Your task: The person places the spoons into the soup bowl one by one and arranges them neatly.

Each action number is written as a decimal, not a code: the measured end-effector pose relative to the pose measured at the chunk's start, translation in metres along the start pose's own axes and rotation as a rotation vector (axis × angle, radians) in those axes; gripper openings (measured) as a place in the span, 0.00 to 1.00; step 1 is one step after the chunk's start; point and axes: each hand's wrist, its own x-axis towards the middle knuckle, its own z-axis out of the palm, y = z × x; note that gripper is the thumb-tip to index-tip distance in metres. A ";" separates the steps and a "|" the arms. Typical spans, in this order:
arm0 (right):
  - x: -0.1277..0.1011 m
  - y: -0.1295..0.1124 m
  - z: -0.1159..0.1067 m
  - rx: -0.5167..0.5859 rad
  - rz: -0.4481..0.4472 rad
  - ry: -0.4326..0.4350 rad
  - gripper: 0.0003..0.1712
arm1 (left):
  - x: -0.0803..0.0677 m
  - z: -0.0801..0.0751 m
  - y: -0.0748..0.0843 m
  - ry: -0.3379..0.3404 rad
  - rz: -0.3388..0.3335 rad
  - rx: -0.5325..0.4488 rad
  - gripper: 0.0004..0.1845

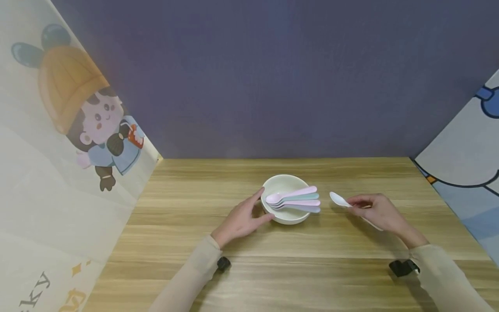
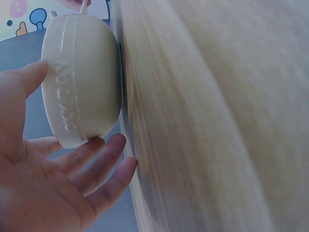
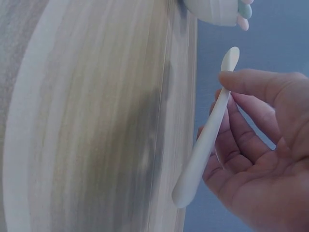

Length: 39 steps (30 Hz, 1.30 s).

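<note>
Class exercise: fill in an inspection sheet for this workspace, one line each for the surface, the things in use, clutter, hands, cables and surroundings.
Surface: wooden table, light grain.
Things in use: cream bowl with four pastel spoons stacked across it; white spoon to its right.
Clutter: nothing seen.
Hands: left hand touches the bowl's side with fingers nearly straight; right hand pinches the white spoon by its handle.
Cables: nothing seen; a black wrist device on each arm.
Surroundings: purple back wall, cartoon panels on both sides.

A wood-grain counter meets a dull purple wall behind; left of the counter a cartoon panel, right of it another panel.
</note>
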 end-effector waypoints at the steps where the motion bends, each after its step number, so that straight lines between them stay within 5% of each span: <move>1: 0.000 0.000 0.000 0.002 -0.002 0.002 0.19 | 0.000 0.000 0.000 0.000 0.000 0.000 0.51; 39: 0.011 -0.016 -0.010 -0.001 -0.011 -0.050 0.21 | -0.001 0.000 0.000 -0.003 -0.004 -0.011 0.51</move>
